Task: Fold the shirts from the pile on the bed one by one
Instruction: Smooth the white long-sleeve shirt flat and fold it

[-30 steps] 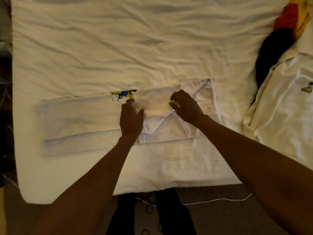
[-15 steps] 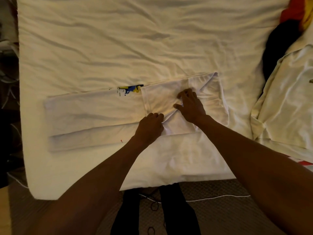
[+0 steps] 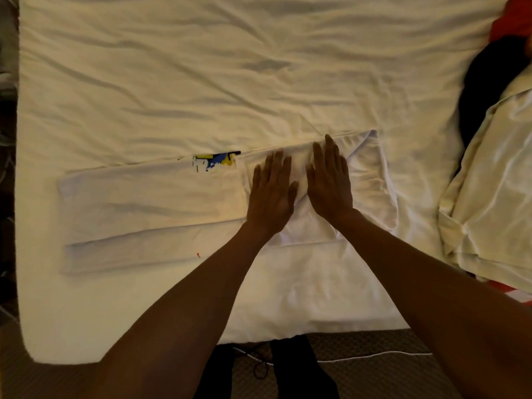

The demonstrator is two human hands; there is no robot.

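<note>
The white shirt (image 3: 149, 203) lies on the bed (image 3: 201, 67), folded into 1 long strip. Most of the strip runs out to the left of the left hand (image 3: 272, 194). The short, thicker end is under both hands and just to the right of the right hand (image 3: 329, 182).

Both hands are flat, with fingers straight and spread a little. They press down on the shirt side by side, almost touching, and hold nothing.

This looks like the smoothing step. To do it well, keep the palms flat and push softly, so the layers under them do not slide. Then slide the hands apart, 1 to each side, to push the bumps out. The cloth just right of the right hand looks wrinkled, so it needs the most care. Check that the far edge, past the fingertips, makes 1 straight line before folding the strip over.

A small blue and yellow picture (image 3: 214, 162) peeks out at the far edge, just left of the left hand's fingertips. It has tiny black marks, but they are too small to read. A little red mark (image 3: 198, 254) sits on the near fold, left of the left arm. No brand name or label can be seen.

The pile (image 3: 495, 182) waits far to the right of the right hand, with a pale shirt on top. A black cloth (image 3: 483, 90) and a red cloth (image 3: 512, 21) lie beyond it.
</note>
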